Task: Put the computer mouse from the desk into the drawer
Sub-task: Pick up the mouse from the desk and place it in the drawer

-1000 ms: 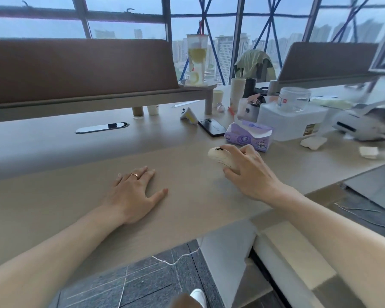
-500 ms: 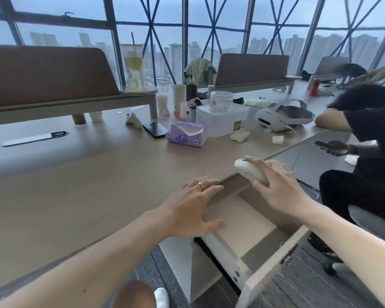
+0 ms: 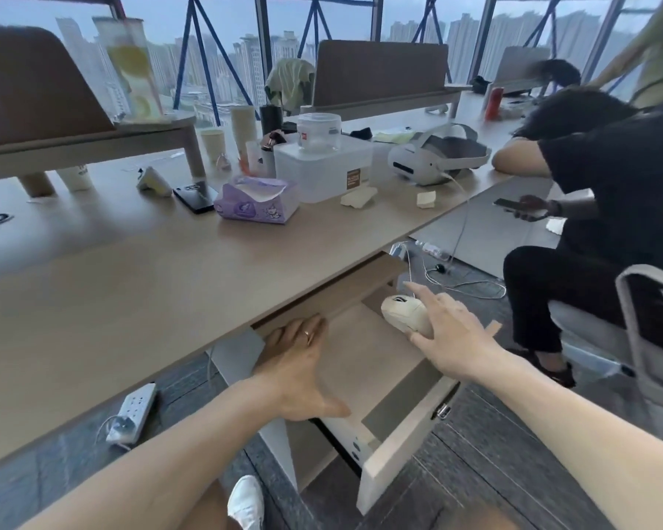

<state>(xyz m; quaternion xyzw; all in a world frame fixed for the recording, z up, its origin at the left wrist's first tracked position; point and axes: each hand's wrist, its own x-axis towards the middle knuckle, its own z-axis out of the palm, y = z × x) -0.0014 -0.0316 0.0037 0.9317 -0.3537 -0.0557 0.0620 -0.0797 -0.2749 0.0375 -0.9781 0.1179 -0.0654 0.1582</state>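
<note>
Soft, grey daylight enters through the windows (image 3: pixel 215 51) at the back and lights the desk (image 3: pixel 131 269) evenly, with only faint shadows. The wide-angle lens bends straight lines toward the edges. Motion blur smears the tall drink cup (image 3: pixel 131 66) and the seated person (image 3: pixel 590 177) at right.

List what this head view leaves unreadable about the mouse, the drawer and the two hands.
- Mouse: whether it touches the drawer floor; the right hand covers its near end.
- Drawer: its back part, hidden under the desk.
- Left hand: its fingertips, tucked beneath the desk edge; what they touch is unclear.
- Drawer front: its outer face and the small metal fitting, too small to identify.
</note>
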